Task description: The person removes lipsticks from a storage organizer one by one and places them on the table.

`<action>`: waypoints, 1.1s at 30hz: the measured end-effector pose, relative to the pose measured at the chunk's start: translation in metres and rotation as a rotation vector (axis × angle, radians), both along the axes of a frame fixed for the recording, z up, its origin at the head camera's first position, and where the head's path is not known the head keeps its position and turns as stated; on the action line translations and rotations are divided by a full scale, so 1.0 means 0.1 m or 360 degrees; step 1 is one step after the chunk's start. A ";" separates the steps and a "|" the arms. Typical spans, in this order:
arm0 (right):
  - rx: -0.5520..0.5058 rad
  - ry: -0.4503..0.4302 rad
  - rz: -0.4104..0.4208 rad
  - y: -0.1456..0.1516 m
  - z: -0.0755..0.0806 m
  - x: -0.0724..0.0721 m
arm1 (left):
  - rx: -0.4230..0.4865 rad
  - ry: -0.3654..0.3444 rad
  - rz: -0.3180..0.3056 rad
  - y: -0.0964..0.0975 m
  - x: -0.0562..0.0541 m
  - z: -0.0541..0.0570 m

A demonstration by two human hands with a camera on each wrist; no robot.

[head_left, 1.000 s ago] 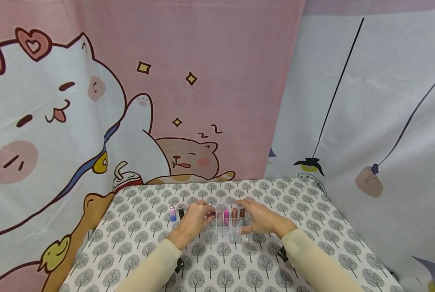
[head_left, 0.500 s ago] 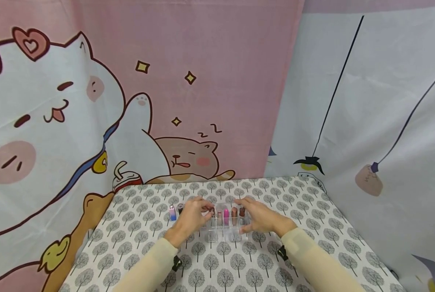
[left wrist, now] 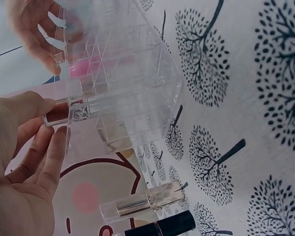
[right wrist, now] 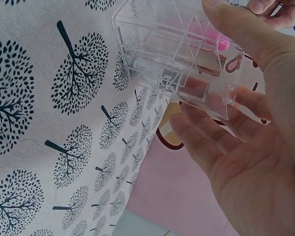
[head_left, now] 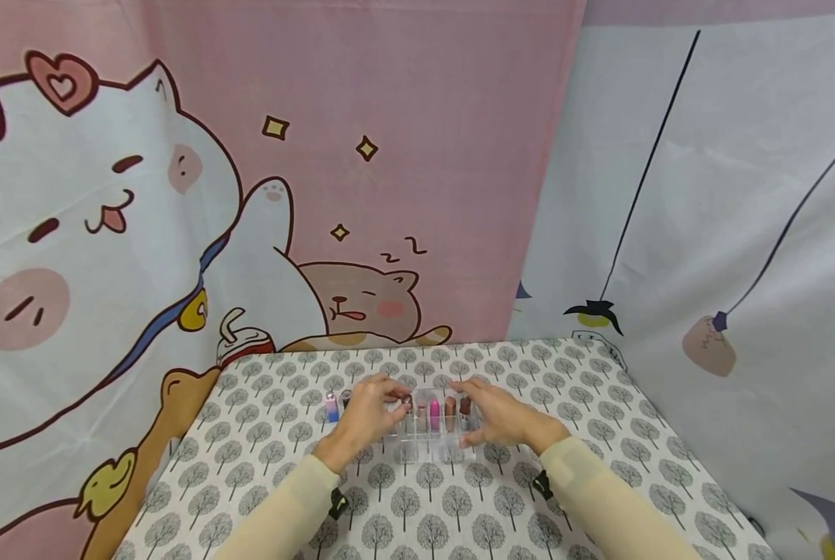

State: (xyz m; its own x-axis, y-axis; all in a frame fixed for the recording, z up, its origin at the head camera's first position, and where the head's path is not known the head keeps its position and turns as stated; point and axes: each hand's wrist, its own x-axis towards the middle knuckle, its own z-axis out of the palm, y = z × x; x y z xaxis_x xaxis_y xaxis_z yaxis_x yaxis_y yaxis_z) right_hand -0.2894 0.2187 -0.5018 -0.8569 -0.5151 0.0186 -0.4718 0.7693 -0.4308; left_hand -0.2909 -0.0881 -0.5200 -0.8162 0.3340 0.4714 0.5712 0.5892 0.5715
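A clear lipstick organizer (head_left: 424,449) stands on the table with several lipsticks in its slots. My left hand (head_left: 368,414) pinches the top of a clear-capped, dark reddish lipstick (left wrist: 58,114) between thumb and fingers; its lower part is inside the organizer's left side. My right hand (head_left: 497,416) holds the organizer's right end, thumb at the front and fingers behind. Between the hands stand a bright pink lipstick (head_left: 434,414) and a brown one (head_left: 450,414). In the right wrist view, a dark brown lipstick (right wrist: 194,88) sits in the slot closest to the right hand.
Left of the organizer stand a pink-and-blue tube (head_left: 331,407), a black tube (left wrist: 162,226) and a clear tube with a gold section (left wrist: 137,204). The tablecloth (head_left: 403,505) has a tree print. Printed cloth walls (head_left: 424,155) rise behind and to the right.
My left hand has moved slightly up and left over the last second, and the lipstick it pinches has risen a little. My right hand and the organizer look still.
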 end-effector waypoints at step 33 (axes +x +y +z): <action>-0.0029 -0.0018 -0.0017 0.01 -0.03 0.00 | 0.0251 0.0006 -0.0055 -0.12 0.03 0.07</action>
